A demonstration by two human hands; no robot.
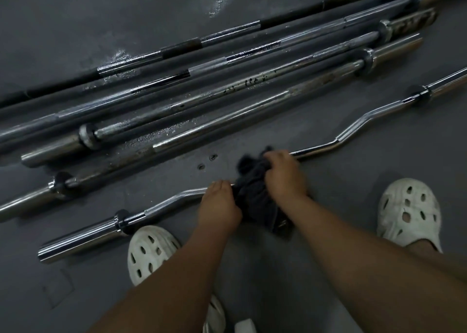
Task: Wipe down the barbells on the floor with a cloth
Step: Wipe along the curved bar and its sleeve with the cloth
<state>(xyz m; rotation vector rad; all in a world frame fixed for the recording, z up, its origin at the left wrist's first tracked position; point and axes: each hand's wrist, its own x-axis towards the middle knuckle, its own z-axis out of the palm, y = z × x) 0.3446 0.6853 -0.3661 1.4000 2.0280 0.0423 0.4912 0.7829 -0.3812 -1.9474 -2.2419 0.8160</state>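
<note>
The right hand clutches a dark cloth bunched over the middle of the curl bar, fingers curled into the fabric, while the left hand grips the bar itself, just left of the cloth and touching it. The curl bar lies on the grey floor just ahead of the white clogs — its long axis runs from lower left to upper right, near sleeve end at lower left, far end leaving view at the right edge. Beyond it several straight bars lie side by side on much the same diagonal.
</note>
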